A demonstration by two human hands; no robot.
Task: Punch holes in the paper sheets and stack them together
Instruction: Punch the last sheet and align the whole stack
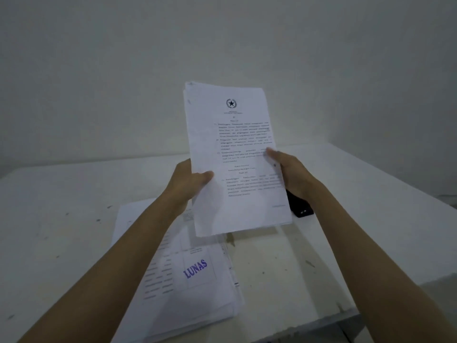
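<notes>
Sheaf (235, 157) of printed sheets held upright in the air above the table (61, 206), tilted slightly, top edge leaning left. Several sheets, edges not quite flush at the top left corner. Round emblem with a star near the top of the front page, numbered paragraphs of small text below; too blurred to read.

Left hand (190, 183) gripping the left edge low down: thumb (206, 175) laid across the front of the page, remaining fingers hidden behind the paper. Right hand (290, 170) gripping the right edge a little higher: thumb pressed on the front over the text, other fingers out of sight behind. Both closed on the sheaf, pinching it between thumb and hidden fingers. Bare forearms reaching in from the lower corners.

Below and left of the sheaf, second pile (188, 276) of papers lying flat on the table, partly under the left forearm. Top page a form with tables and a purple stamp, LUNAS (195, 268). Pile loosely squared, lower sheets fanned out at the right and bottom.

Black object (299, 206) on the table just behind the sheaf's lower right corner, mostly hidden by paper and right wrist; two small pale dots on its near end. Cannot tell what it is.

Table white, scuffed, flecked with dark marks and stains. Plain pale wall (222, 40) behind, dim light
</notes>
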